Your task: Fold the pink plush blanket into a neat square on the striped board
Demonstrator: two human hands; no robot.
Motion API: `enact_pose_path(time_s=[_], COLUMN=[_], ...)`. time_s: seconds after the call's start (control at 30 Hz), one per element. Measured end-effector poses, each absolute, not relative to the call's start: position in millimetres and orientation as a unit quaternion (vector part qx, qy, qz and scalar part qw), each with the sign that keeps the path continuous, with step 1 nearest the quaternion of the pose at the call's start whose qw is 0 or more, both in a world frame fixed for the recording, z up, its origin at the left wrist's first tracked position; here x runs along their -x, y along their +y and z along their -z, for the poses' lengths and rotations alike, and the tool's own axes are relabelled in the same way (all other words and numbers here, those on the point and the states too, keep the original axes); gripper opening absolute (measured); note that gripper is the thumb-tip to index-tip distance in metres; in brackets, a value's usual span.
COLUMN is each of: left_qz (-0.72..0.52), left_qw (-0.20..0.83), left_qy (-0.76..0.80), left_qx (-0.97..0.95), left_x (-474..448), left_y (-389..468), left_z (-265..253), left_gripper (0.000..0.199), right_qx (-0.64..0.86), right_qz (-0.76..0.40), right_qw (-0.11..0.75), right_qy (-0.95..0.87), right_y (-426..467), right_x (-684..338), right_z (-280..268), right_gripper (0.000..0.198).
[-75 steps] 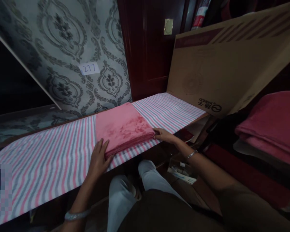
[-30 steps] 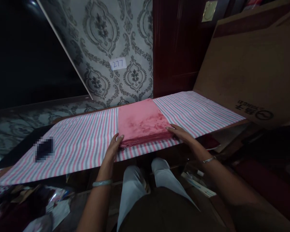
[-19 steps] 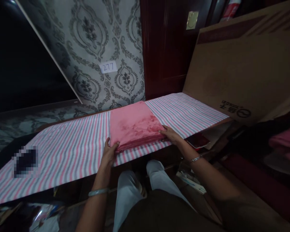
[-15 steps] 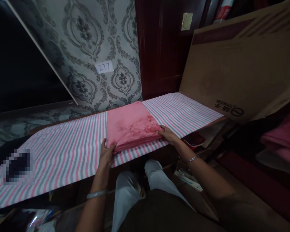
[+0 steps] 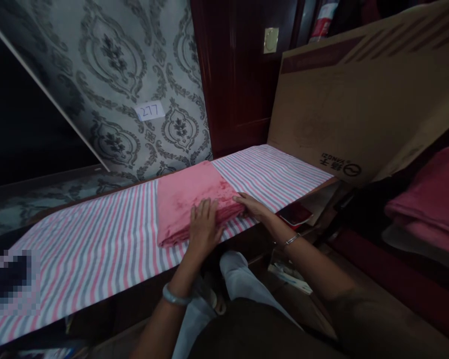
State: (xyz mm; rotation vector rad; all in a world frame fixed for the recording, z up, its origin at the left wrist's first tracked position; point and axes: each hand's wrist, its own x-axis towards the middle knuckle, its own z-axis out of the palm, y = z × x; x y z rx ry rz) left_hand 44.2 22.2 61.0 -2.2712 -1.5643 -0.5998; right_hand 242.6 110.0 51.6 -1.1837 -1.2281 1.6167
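A folded pink cloth [image 5: 187, 192], soft and plush-looking with darker rubbed patches, lies in several layers on the striped tablecloth [image 5: 123, 239]. My left hand [image 5: 204, 227] rests on its front edge near the middle, fingers stretched out over the top and the thumb off to the right. At the cloth's right front corner, my right hand [image 5: 251, 205] grips the layers, thumb above and the other fingers mostly hidden at the side and below.
A large cardboard box [image 5: 344, 104] leans at the back right. Another pink folded cloth [image 5: 430, 199] lies at the far right. A dark screen [image 5: 30, 109] stands at the left. Below the table's front edge sits a red object [image 5: 296, 214] on a shelf.
My left hand has left the cloth's left front corner and moved right, onto the middle of its front edge. My right hand stays at the right corner. The view has shifted slightly.
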Motion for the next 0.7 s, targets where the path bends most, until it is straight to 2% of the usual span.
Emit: enact_pose_path(time_s=[0.13, 0.2, 0.37, 0.6, 0.7], left_qz=[0.155, 0.151, 0.168, 0.142, 0.148], left_qw=[0.179, 0.19, 0.19, 0.174, 0.179], left_qy=[-0.551, -0.562, -0.577, -0.584, -0.577], left_qx=[0.8, 0.79, 0.776, 0.78, 0.784], left_x=[-80, -91, -110, -110, -105], left_y=[44, 50, 62, 73, 70], left_z=[-56, -54, -57, -78, -93], left_gripper=[0.078, 0.073, 0.054, 0.037, 0.035], right_qx=[0.48, 0.49, 0.46, 0.435, 0.433], right_qz=[-0.623, -0.62, -0.622, -0.693, -0.684], right_qw=[0.393, 0.395, 0.422, 0.408, 0.427], right_qy=[-0.477, -0.469, -0.474, -0.405, -0.402], right_y=[111, 111, 112, 119, 125], right_x=[-240, -238, -233, -243, -249], right_z=[-63, -68, -72, -62, -51], right_gripper=[0.033, 0.033, 0.017, 0.029, 0.031])
